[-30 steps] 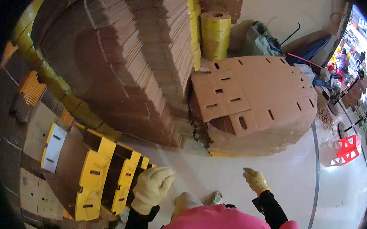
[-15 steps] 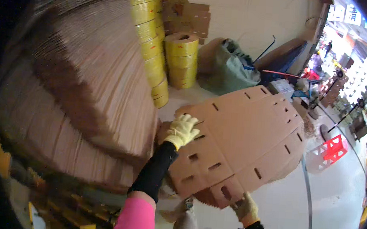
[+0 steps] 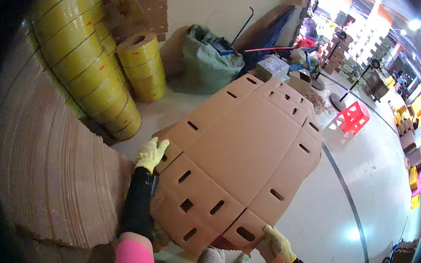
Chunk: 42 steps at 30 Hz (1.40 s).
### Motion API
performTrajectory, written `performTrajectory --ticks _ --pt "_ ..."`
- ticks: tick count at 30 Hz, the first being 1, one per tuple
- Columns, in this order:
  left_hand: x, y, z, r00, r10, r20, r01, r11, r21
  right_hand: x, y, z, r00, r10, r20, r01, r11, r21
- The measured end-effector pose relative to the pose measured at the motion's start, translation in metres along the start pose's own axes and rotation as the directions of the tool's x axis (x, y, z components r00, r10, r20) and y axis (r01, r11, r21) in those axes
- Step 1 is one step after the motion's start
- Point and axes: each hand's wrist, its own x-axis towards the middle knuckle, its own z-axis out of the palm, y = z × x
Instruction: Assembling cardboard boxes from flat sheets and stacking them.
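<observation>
A large flat die-cut cardboard sheet [image 3: 244, 143], brown with slots and crease lines, spans the middle of the view in front of me. My left hand [image 3: 150, 155], in a pale yellow knit glove, grips its left edge beside a slot. At the near right corner, close to an oval cutout, my right hand [image 3: 276, 247] in a similar glove is closed on the edge. The undersides of both hands are hidden, and I cannot tell how many sheets lie together. Past my left forearm rises a tall stack of cardboard [image 3: 66, 170].
Yellow-wrapped rolls [image 3: 86, 59] stand piled behind the stack, with a shorter pile of rolls [image 3: 144, 66] beside them. By the wall sits a green woven sack [image 3: 208, 63]. A red plastic stool [image 3: 353, 117] stands on the pale floor to the right, near a dark floor line [image 3: 345, 187].
My view has swung right, away from the cardboard stack. The sheet has come clear of the stack with both hands at it, and my left hand now sits at its left edge.
</observation>
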Motion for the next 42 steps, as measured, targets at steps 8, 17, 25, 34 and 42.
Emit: performTrajectory --ticks 8,17,25,34,42 --pt "-0.017 0.009 -0.024 0.996 -0.005 0.094 -0.004 0.996 0.089 0.000 -0.036 0.003 0.990 -0.116 -0.080 0.097 0.973 -0.207" --pt "-0.188 0.060 -0.026 0.978 0.161 0.130 -0.136 0.974 -0.181 0.052 -0.109 -0.156 0.926 -0.341 -0.164 0.210 0.823 -0.527" --pt "-0.288 0.172 -0.008 0.945 0.283 0.164 -0.275 0.959 -0.066 -0.007 -0.095 -0.048 0.640 -0.675 0.366 0.432 -0.078 -0.899" --pt "-0.226 0.140 -0.023 0.562 0.825 0.064 -0.756 0.480 0.446 0.029 -0.186 -0.088 0.450 -0.170 0.877 0.709 -0.530 -0.466" --pt "-0.220 0.153 -0.043 0.304 0.896 0.325 -0.934 0.214 0.285 0.040 -0.196 -0.034 0.190 0.154 0.969 0.421 -0.905 0.061"
